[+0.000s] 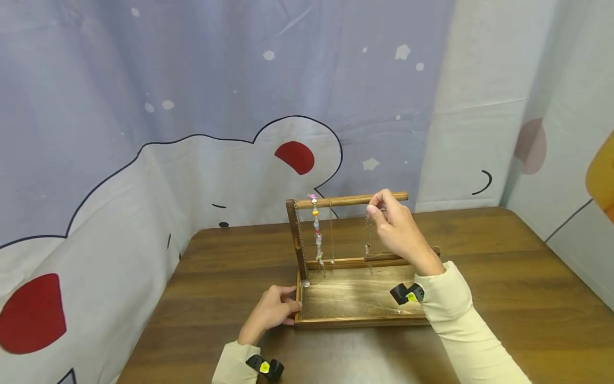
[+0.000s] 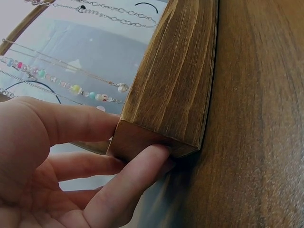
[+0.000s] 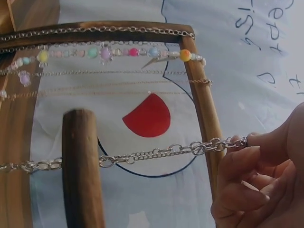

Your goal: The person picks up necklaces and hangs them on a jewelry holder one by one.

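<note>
On the table stands a wooden jewelry stand [image 1: 290, 229] with an upright post, a top bar [image 1: 345, 201], a shorter lower bar [image 1: 384, 257] and a tray base [image 1: 345, 290]. My right hand [image 1: 395, 226] pinches one end of a silver chain [image 3: 166, 153] at the top bar; the chain hangs down past the lower bar. At the tray's left end my left hand [image 1: 273, 309] grips the side wall, thumb and fingers against the wood [image 2: 166, 80]. A colorful beaded strand [image 1: 317, 229] and a thin chain with a small pendant [image 1: 332, 234] hang from the bar's left part.
Another silver chain [image 3: 118, 32] hangs close along the upright post. A thin chain [image 1: 384, 309] lies in the tray near its front edge. The brown wooden table [image 1: 230, 266] surrounds the stand, and a printed curtain [image 1: 216, 69] hangs behind it.
</note>
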A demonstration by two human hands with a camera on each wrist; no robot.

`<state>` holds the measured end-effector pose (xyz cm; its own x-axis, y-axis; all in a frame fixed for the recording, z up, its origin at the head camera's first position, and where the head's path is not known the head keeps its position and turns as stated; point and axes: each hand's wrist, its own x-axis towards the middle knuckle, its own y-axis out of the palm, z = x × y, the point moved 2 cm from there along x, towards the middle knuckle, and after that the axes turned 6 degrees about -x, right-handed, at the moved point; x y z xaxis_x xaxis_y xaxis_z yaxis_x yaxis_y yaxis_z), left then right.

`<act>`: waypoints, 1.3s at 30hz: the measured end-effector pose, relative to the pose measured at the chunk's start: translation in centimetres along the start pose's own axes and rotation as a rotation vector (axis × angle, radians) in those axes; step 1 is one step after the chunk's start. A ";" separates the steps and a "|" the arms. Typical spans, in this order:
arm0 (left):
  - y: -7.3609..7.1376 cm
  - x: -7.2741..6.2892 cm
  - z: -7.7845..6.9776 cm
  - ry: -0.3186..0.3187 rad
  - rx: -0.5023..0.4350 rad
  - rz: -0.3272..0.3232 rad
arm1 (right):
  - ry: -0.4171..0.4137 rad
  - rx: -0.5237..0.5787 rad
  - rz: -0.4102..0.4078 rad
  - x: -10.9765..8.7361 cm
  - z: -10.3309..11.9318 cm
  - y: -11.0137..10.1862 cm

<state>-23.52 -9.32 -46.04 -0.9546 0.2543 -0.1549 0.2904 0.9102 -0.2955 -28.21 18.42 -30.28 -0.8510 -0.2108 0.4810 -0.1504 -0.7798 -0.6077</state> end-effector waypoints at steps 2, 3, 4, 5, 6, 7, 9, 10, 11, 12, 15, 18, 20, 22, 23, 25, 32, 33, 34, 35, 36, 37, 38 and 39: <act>0.0 0.0 0.0 0.003 0.002 0.001 | -0.001 -0.017 -0.019 -0.1 0.0 -0.3; 0.0 0.0 0.0 0.005 0.004 0.002 | -0.005 -0.027 -0.030 -0.1 0.0 -0.4; 0.0 0.0 0.1 0.006 0.006 0.002 | -0.010 -0.039 -0.042 -0.1 0.0 -0.5; 0.0 0.0 0.1 0.006 0.006 0.002 | -0.016 -0.048 -0.052 -0.1 0.0 -0.7; 0.0 0.0 0.1 0.007 0.007 0.002 | -0.020 -0.055 -0.060 -0.1 0.0 -0.7; 0.0 0.0 0.1 0.007 0.007 0.002 | -0.024 -0.062 -0.068 -0.1 -0.1 -0.8; 0.0 0.0 0.1 0.006 0.008 0.001 | -0.031 -0.072 -0.081 -0.1 -0.2 -1.0; 0.0 0.0 0.1 0.005 0.006 0.000 | -0.030 -0.075 -0.085 -0.1 -0.3 -1.1; 0.0 0.0 0.1 0.004 0.004 -0.001 | -0.030 -0.076 -0.089 -0.1 -0.4 -1.2; 0.0 0.0 0.1 0.003 0.004 -0.001 | -0.027 -0.080 -0.093 -0.1 -0.5 -1.3; 0.0 0.0 0.1 0.003 0.004 -0.003 | -0.012 -0.085 -0.102 -0.2 -0.9 -1.6; 0.0 0.0 0.1 0.004 0.003 -0.002 | 0.002 -0.094 -0.107 -0.2 -1.3 -1.9; 0.0 0.0 0.1 0.006 0.000 -0.001 | 0.010 -0.101 -0.111 -0.2 -1.5 -2.0; 0.0 0.0 0.1 0.007 -0.001 -0.001 | 0.016 -0.110 -0.113 -0.2 -1.7 -2.3; 0.0 0.0 0.1 0.007 -0.002 -0.001 | 0.018 -0.116 -0.117 -0.2 -1.8 -2.4; 0.0 0.0 0.0 0.007 -0.004 0.000 | 0.022 -0.126 -0.126 -0.3 -2.0 -2.6; 0.1 0.0 0.0 0.011 -0.012 -0.002 | 0.029 -0.145 -0.149 -0.2 -2.9 -3.3; 0.1 0.0 0.0 0.011 -0.013 -0.002 | 0.031 -0.150 -0.154 -0.1 -2.9 -3.4; 0.1 0.0 0.0 0.010 -0.012 -0.002 | 0.034 -0.157 -0.159 -0.1 -3.0 -3.5; 0.1 0.0 0.0 0.009 -0.011 -0.001 | 0.037 -0.161 -0.162 -0.1 -3.1 -3.6; 0.1 0.0 0.0 0.009 -0.007 -0.001 | 0.040 -0.168 -0.166 0.0 -3.2 -3.7; 0.0 0.0 0.0 0.009 -0.005 0.000 | 0.044 -0.172 -0.167 0.0 -3.3 -3.8; 0.0 0.0 0.0 0.008 -0.005 0.000 | 0.049 -0.172 -0.165 0.1 -3.3 -3.9; 0.0 0.0 0.0 0.008 -0.004 0.000 | 0.057 -0.171 -0.163 0.1 -3.4 -4.0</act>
<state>-23.48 -9.29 -46.04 -0.9551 0.2572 -0.1471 0.2903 0.9113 -0.2920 -29.43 23.50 -29.98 -0.8349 -0.0524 0.5479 -0.3672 -0.6885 -0.6254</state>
